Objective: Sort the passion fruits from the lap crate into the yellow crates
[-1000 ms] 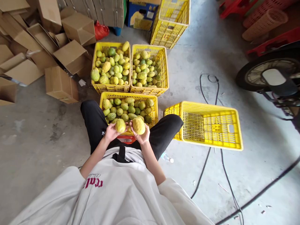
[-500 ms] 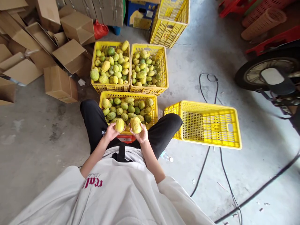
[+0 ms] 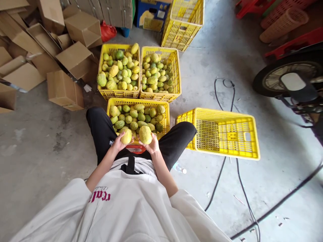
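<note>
Between my knees, my left hand [image 3: 119, 143] has its fingers around a round yellow fruit [image 3: 126, 136] with a ridged skin; its exact kind I cannot tell. My right hand [image 3: 152, 146] grips a second, slightly larger yellow fruit [image 3: 145, 135]. Both are held side by side, with a small gap between them. Just beyond and below them is a yellow plastic crate [image 3: 167, 116] with green and yellow oval fruits [image 3: 141, 117] inside. The undersides of both held fruits are hidden by my palms.
Two more yellow crates of fruit, a left one [image 3: 101, 64] and a right one [image 3: 178, 67], stand beyond. A tipped crate [image 3: 234, 134] lies right of my knee. Cardboard boxes [image 3: 65, 89] pile up at left. Black cables [image 3: 217, 185] and a motorbike wheel [image 3: 285, 79] are at right.
Both fruits have turned a little in my hands. The left one has shifted slightly left and the right one slightly closer to the camera. The crates have not moved.
</note>
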`<control>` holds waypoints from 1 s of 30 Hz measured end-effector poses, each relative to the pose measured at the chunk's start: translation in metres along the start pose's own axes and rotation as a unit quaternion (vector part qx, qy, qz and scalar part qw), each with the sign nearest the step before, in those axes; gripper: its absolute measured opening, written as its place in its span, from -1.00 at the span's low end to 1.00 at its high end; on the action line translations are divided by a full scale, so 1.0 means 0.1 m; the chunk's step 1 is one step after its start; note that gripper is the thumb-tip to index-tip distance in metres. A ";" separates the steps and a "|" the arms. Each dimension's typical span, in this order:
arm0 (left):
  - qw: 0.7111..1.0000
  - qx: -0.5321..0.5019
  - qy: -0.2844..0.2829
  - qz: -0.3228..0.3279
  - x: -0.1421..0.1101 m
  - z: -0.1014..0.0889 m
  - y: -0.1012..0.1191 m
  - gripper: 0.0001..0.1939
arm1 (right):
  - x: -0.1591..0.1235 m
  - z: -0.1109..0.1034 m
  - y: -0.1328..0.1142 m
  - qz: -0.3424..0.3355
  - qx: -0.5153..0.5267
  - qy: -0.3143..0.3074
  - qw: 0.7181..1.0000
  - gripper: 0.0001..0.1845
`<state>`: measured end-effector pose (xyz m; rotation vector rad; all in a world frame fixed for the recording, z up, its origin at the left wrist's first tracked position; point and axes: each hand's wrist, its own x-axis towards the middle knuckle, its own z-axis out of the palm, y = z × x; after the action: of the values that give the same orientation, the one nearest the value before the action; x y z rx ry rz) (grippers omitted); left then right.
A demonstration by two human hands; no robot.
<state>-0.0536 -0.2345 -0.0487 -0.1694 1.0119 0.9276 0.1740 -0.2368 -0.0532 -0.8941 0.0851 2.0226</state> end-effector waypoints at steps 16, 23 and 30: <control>0.998 -0.061 0.016 -0.027 -0.14 0.20 0.08 -0.63 | 0.01 0.06 -0.01 -0.008 0.000 -0.030 1.000 -0.38; 0.999 -0.008 -0.039 -0.002 -0.10 0.09 0.06 -0.42 | -0.01 0.03 0.01 0.014 0.001 -0.015 1.000 -0.54; 0.999 0.032 -0.021 -0.031 -0.03 0.09 0.00 -0.43 | 0.03 0.04 0.08 0.040 -0.070 0.002 0.997 -0.31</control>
<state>-0.0487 -0.2318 -0.0412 -0.1262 0.9908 0.8385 0.1641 -0.2377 -0.0543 -0.9973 -0.0195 2.1206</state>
